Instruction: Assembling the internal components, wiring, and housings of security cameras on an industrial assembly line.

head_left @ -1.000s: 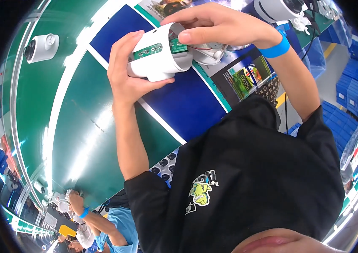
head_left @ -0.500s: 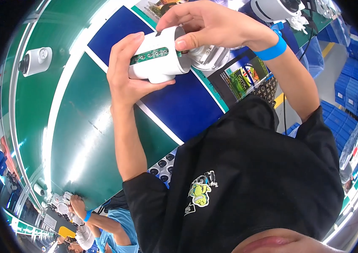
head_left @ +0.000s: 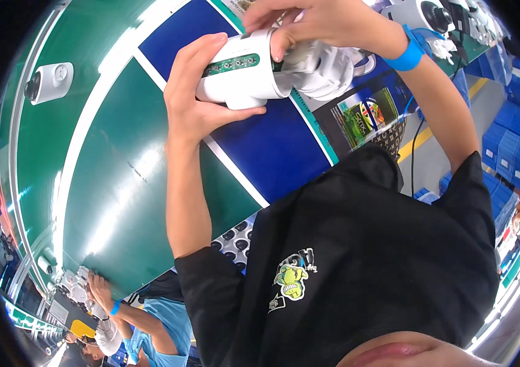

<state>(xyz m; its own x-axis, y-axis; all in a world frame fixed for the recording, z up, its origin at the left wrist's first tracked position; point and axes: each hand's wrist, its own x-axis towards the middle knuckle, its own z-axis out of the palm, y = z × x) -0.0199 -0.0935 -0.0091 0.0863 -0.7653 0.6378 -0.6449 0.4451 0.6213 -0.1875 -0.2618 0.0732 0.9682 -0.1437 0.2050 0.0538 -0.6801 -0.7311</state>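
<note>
My left hand (head_left: 188,92) is wrapped round a white cylindrical camera housing (head_left: 245,88), its thumb below and its fingers over the far side. A narrow green circuit board (head_left: 234,64) shows in a slot along the housing's side. At the housing's open right end, my right hand (head_left: 339,23) has its thumb bent over the rim and into the opening, while its other fingers reach across behind. What the thumb touches inside is hidden. Just right of the opening, under my right hand, lies a blurred white base piece (head_left: 327,76).
A blue mat (head_left: 272,156) covers part of the green table (head_left: 125,153). Another white camera (head_left: 52,82) lies at the far left, and one more (head_left: 416,15) at the upper right. A co-worker's hand (head_left: 100,290) handles white parts at lower left. Blue boxes (head_left: 511,140) are stacked at right.
Both my hands and the housing have shifted slightly right in the view. My right thumb has gone further over the rim. More of the white base piece shows.
</note>
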